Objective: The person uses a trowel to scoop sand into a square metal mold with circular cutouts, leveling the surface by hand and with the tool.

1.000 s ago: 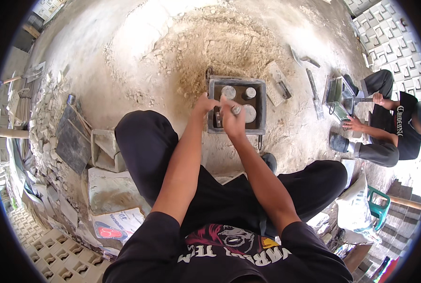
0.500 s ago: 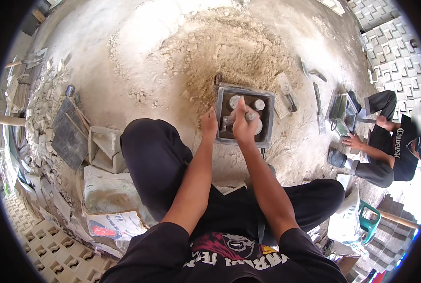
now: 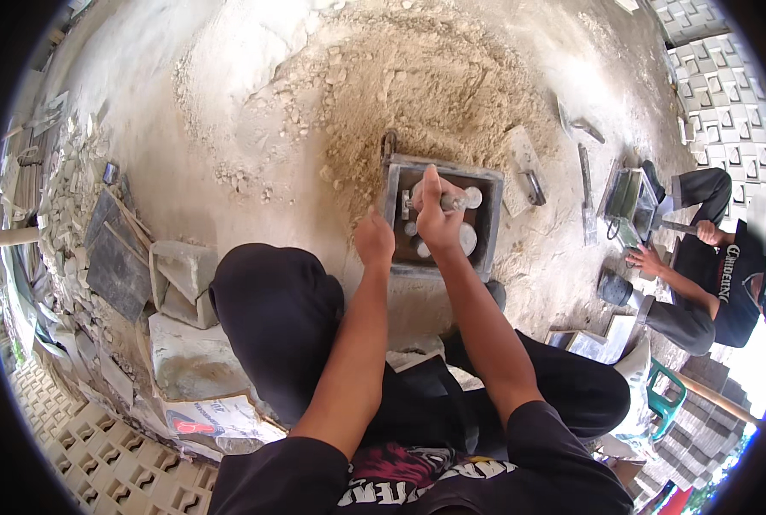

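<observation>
A square grey box with dark, worn walls (image 3: 494, 223) sits on the dusty, pale ground (image 3: 314, 172), pale grey round discs (image 3: 468, 238) standing inside it. The right hand (image 3: 439, 225) is over the box, its fingers closed around a short grey hammer-like tool (image 3: 454, 203), and together they hide part of the interior. The left hand (image 3: 374, 239) is just beside the box's left wall, fingers bent; whether they grip anything or touch the wall, I cannot tell.

Beyond the box spreads a broad heap of tan sand (image 3: 426, 86). Just to its right lies a pale rectangular board with a dark handle (image 3: 524, 163), then a long, dark flat bar (image 3: 586, 193). Farther right, a seated co-worker (image 3: 713, 275) has one hand on a glassy-looking, metal-edged box (image 3: 630, 202). To the left are a dark flat sheet (image 3: 117, 257), a grey hollow concrete block (image 3: 183, 283) and broken rubble (image 3: 78, 197).

A white paper sack (image 3: 220, 419) bears blue print and a red mark. Pale lettering crosses the co-worker's black shirt (image 3: 728, 266), and the wearer's black T-shirt (image 3: 417, 481) shows white letters beside a dark-red picture.
</observation>
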`<state>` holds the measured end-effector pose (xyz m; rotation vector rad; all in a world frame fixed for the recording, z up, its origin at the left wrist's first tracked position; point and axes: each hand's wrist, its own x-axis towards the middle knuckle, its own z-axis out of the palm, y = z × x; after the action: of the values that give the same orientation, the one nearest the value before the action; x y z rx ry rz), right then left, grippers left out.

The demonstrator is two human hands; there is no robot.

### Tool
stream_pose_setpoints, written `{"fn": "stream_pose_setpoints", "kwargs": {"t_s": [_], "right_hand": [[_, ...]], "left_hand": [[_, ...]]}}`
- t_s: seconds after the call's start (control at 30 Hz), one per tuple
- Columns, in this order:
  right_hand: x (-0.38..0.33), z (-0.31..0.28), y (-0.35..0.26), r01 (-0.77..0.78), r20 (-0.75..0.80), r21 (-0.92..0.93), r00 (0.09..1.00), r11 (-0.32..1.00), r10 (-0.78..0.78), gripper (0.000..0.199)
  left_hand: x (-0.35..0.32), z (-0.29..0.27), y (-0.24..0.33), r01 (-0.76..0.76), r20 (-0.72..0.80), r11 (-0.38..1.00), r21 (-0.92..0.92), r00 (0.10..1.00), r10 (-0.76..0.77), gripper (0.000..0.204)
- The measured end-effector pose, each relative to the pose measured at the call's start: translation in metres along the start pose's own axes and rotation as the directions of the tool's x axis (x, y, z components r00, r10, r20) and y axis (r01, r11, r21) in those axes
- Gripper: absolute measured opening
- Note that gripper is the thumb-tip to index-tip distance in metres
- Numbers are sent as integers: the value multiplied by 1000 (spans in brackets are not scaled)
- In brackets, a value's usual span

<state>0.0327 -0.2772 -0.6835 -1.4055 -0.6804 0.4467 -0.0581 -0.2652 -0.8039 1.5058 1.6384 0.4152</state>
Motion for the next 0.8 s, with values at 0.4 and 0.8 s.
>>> {"fn": "stream_pose_setpoints", "kwargs": {"t_s": [0.4,0.8], "right_hand": [[31,15,-37,-42,-133,199,989,979,70,45],[39,9,-2,244,-121,309,969,919,-216,45]], "left_hand": [[7,2,-5,-32,-120,995,92,992,43,57],[-5,-5,4,67,-66,989,133,996,-58,58]]}}
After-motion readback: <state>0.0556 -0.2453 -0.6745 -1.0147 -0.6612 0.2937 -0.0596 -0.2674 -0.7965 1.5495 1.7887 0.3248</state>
